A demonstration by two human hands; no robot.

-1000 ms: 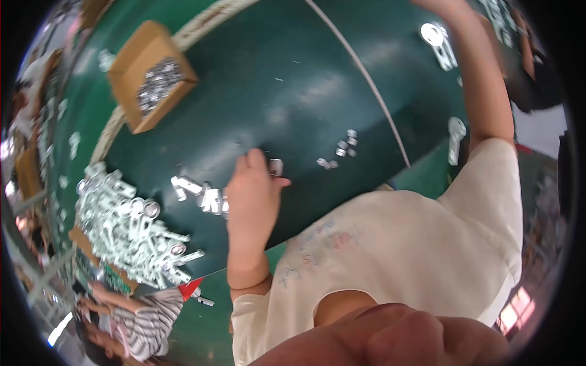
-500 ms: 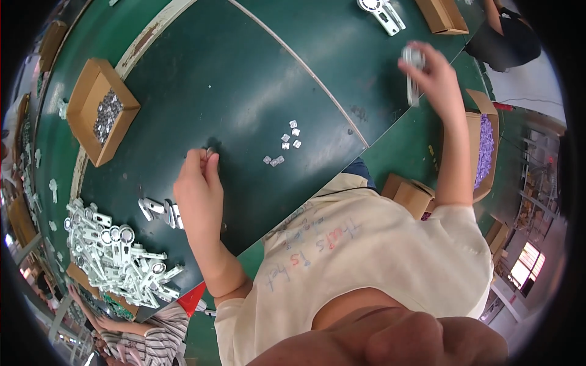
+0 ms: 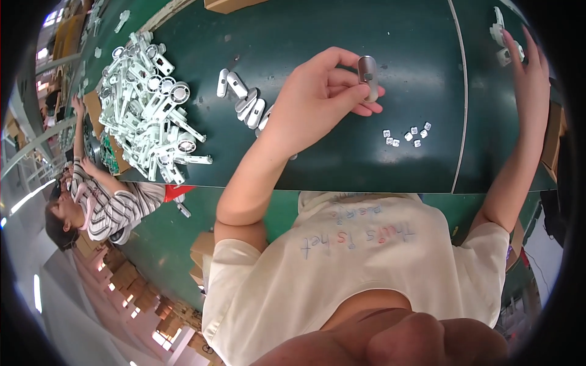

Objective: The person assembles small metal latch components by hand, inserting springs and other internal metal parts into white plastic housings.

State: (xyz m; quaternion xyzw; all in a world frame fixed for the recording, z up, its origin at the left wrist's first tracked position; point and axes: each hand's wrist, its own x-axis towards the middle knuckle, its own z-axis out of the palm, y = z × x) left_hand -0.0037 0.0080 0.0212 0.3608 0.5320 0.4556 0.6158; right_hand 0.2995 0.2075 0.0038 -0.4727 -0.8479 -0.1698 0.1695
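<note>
My left hand [image 3: 326, 97] is closed, pinching a silver oval cover [image 3: 367, 72] with a small dark square on it, held above the green table. Several similar silver covers [image 3: 247, 107] lie on the tabletop to the left of my left forearm. Right of that hand sits a loose group of small clear square pieces [image 3: 417, 132]. At the far right, my right hand [image 3: 530, 68] has its fingers stretched out beside white fan-shaped plastic parts [image 3: 502, 38]. Its fingertips overlap the nearest one in the view, and nothing is seen gripped.
A heap of white fan-shaped parts [image 3: 152, 116] covers the table's left end. A cardboard box [image 3: 235, 5] stands at the far edge. A pale seam [image 3: 461, 104] crosses the table. Another cardboard box [image 3: 553, 134] is at the right. A person in a striped shirt [image 3: 122, 210] sits at the left.
My view has turned leftward. My left hand has lifted and now shows the silver cover. My right hand, earlier around a white part, now has its fingers extended beside the white parts.
</note>
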